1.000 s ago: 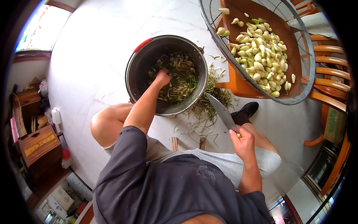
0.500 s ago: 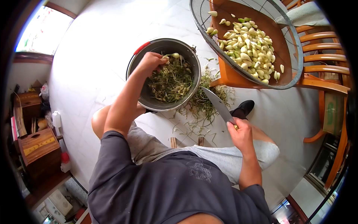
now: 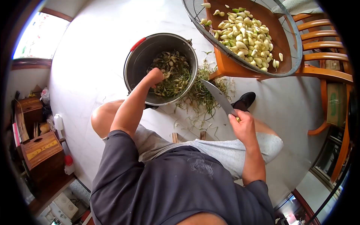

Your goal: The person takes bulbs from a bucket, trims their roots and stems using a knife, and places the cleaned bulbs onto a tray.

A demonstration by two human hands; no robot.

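Note:
My left hand (image 3: pixel 155 77) reaches down into a deep metal pot (image 3: pixel 129 75). Its fingers are curled, and the tips are hidden, so I cannot make out what is in them. Below it lies a heap of small untrimmed onion-like bulbs (image 3: pixel 175 73) with green and dry leaves. My right hand (image 3: pixel 243 127) is closed round the handle of a large kitchen knife (image 3: pixel 221 99). The blade points up and left, over leafy trimmings (image 3: pixel 206 90) on the floor beside the pot.
A round wire-mesh sieve (image 3: pixel 296 56) holding many pale trimmed bulbs (image 3: pixel 245 37) rests on a wooden chair (image 3: pixel 326 73) at upper right. A black shoe (image 3: pixel 245 100) stands close to the knife. Wooden boxes (image 3: pixel 43 148) are at far left.
My left hand has moved lower in the pot; the pale bulb at its fingertips earlier no longer shows there. My right hand still holds the knife in nearly the same place. The view has shifted slightly.

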